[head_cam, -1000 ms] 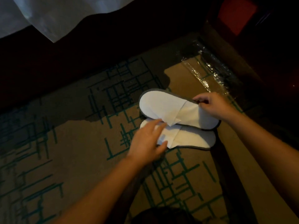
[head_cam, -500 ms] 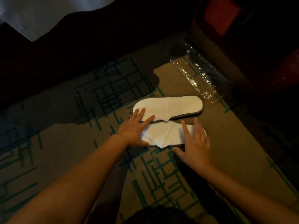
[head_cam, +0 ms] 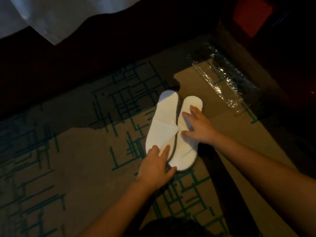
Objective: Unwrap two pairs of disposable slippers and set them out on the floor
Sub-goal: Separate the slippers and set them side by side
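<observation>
Two white disposable slippers with grey edging lie side by side on the patterned carpet point(head_cam: 68, 151), running away from me. My left hand point(head_cam: 153, 170) covers the near end of the left slipper point(head_cam: 164, 124), with fingers on top and the thumb curled round by the near end of the right slipper point(head_cam: 183, 154). My right hand point(head_cam: 198, 129) lies flat on the middle of the right slipper with its fingers spread. The slippers' folded upper flaps lie flat. Only this one pair is in view.
A crumpled clear plastic wrapper point(head_cam: 220, 82) lies on the carpet beyond the slippers to the right. A white bed sheet point(head_cam: 51, 14) hangs at the top left above a dark base. Dark furniture with a red patch point(head_cam: 251, 12) stands at the right.
The pair has been turned from lying crosswise to pointing away from me. My right hand moved from the far slipper onto the right one, and my left hand shifted to the near ends.
</observation>
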`<state>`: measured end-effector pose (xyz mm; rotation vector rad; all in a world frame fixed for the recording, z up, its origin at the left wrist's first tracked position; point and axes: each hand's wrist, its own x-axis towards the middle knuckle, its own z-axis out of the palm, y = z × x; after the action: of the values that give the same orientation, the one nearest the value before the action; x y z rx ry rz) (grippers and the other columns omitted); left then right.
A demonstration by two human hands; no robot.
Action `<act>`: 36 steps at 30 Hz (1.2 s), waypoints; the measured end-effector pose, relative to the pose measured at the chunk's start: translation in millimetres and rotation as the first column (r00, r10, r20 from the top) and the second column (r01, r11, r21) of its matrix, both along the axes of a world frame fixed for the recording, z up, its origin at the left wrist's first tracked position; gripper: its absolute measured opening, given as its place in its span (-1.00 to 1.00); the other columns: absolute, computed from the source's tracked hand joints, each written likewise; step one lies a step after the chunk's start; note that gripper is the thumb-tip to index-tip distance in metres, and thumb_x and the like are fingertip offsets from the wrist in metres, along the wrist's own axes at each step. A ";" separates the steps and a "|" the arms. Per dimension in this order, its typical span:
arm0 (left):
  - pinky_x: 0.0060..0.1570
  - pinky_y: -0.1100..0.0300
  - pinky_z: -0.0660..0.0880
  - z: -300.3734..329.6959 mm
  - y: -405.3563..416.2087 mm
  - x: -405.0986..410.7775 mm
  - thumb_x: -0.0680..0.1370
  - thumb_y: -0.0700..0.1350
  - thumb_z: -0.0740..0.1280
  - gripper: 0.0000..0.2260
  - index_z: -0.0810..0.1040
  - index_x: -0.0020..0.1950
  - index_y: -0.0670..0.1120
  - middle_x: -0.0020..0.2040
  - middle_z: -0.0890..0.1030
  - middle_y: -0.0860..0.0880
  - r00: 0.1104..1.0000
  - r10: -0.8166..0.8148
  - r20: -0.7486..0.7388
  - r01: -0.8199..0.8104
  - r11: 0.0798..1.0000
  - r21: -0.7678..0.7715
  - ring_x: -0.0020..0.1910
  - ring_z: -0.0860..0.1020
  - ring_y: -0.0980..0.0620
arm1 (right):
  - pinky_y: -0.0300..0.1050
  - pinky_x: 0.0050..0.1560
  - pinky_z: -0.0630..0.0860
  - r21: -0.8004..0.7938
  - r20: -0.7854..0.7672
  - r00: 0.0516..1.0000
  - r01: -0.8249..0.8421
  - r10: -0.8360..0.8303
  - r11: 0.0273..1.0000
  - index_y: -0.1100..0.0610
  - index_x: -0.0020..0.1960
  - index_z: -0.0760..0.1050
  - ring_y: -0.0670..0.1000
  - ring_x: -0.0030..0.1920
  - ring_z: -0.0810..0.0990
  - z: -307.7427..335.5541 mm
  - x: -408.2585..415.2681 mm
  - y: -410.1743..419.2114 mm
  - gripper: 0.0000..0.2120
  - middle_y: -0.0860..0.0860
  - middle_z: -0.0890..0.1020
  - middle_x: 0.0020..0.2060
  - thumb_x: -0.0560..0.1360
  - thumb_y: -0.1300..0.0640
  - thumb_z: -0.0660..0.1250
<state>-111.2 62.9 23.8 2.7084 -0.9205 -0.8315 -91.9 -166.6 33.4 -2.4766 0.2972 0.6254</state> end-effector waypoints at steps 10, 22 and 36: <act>0.47 -0.08 0.08 7.1 -6.5 35.7 0.45 0.24 0.23 -0.24 -0.14 0.50 0.15 0.57 -0.11 -0.14 0.984 0.123 0.131 -0.093 0.972 -0.214 0.54 -0.10 -0.16 | 0.15 0.46 -0.27 -0.227 0.107 0.989 -0.073 0.099 0.971 -0.10 0.51 -0.24 0.06 0.51 -0.32 -10.7 -75.1 67.3 -0.28 0.05 -0.25 0.53 0.51 -0.22 0.09; 0.48 -0.12 -0.03 -22.4 -0.6 31.7 0.32 0.40 0.21 -0.11 -0.49 0.27 0.35 0.48 -0.41 0.06 0.999 -0.053 0.009 0.053 0.999 -0.003 0.50 -0.34 0.00 | 0.20 0.36 -0.41 -0.417 0.035 0.947 -0.278 0.321 0.865 0.04 0.51 -0.26 -0.01 0.43 -0.38 -19.9 -57.4 6.6 -0.15 0.10 -0.21 0.53 0.45 -0.34 0.06; 0.49 0.02 0.06 -22.2 -11.0 25.2 0.45 0.20 0.29 -0.19 -0.12 0.52 0.06 0.56 -0.26 -0.07 0.981 0.196 0.011 -0.196 0.980 -0.018 0.54 -0.23 -0.08 | 0.07 0.49 -0.12 -0.334 -0.030 0.951 -0.299 0.307 0.894 0.09 0.52 -0.25 0.10 0.52 -0.25 -7.5 -52.1 9.3 0.04 0.12 -0.20 0.54 0.33 -0.25 0.33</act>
<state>-86.0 51.8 1.5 2.7365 -0.6453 -0.7638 -144.0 -157.4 25.9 -2.8900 0.0004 0.7199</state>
